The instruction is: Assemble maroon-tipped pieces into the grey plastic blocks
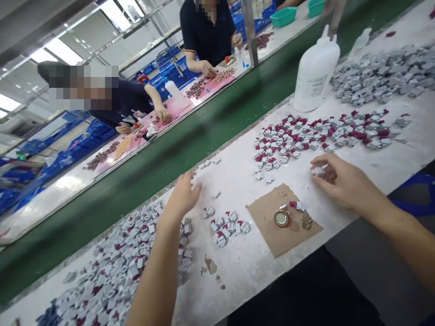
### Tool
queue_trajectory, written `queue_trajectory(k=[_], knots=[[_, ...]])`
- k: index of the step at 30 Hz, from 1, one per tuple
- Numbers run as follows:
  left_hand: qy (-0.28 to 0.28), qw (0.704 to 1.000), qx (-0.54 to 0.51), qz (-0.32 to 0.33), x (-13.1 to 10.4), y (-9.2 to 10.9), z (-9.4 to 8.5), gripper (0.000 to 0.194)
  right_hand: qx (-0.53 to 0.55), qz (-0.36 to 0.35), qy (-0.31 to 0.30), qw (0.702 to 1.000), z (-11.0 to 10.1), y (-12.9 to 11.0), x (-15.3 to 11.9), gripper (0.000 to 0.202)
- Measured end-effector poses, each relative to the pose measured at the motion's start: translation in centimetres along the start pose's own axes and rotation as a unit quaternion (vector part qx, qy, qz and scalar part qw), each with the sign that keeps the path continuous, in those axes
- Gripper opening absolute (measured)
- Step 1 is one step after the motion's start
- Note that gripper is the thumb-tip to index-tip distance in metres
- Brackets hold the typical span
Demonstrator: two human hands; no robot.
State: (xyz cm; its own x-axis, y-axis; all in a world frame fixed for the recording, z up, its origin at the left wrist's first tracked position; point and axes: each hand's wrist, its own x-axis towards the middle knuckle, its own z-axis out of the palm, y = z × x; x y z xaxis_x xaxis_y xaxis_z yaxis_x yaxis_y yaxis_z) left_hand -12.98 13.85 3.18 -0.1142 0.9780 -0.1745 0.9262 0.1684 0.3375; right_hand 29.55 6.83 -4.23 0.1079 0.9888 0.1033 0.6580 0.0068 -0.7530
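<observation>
My left hand [183, 195] hangs over the white table with thumb and fingers curled together. Something pale and blurred shows between their tips, too indistinct to name. My right hand [335, 177] pinches a small grey block [318, 170] between thumb and fingers. Between the hands lies a piece of brown cardboard [268, 235]. On it rest a bottle cap [282, 218] wet with a clear liquid and a grey block with a dark red end [297, 205]. A small cluster of grey-and-red blocks [224, 228] sits left of the cardboard.
Piles of grey-and-red blocks [115, 262] [292, 136] and plain grey blocks [384, 74] cover parts of the table. A white plastic bottle [311, 77] stands at the back. Beyond a green strip [204, 131], two people work at a facing table, with teal baskets [283, 17] farther off.
</observation>
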Motion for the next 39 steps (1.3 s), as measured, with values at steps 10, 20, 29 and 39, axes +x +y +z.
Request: queue_trajectory(k=[10,20,29,39], knots=[[0.061,0.998,-0.017,0.008,4.3,1.5,2.2,0.042,-0.045,-0.047,-0.005,0.998,-1.0,1.4,-2.8,0.030],[-0.015,0.941,-0.315,0.126,-9.0,3.4,4.2,0.036,-0.032,-0.024,0.010,0.999,-1.8,0.4,-5.1,0.019],[-0.162,0.793,-0.586,0.036,-16.0,6.0,8.8,0.020,0.014,-0.054,0.058,0.997,-2.0,-1.1,-6.8,0.012],[-0.194,0.716,-0.669,-0.039,-16.1,6.9,10.1,0.018,0.154,-0.086,-0.021,0.984,1.7,-7.0,-9.7,0.022]])
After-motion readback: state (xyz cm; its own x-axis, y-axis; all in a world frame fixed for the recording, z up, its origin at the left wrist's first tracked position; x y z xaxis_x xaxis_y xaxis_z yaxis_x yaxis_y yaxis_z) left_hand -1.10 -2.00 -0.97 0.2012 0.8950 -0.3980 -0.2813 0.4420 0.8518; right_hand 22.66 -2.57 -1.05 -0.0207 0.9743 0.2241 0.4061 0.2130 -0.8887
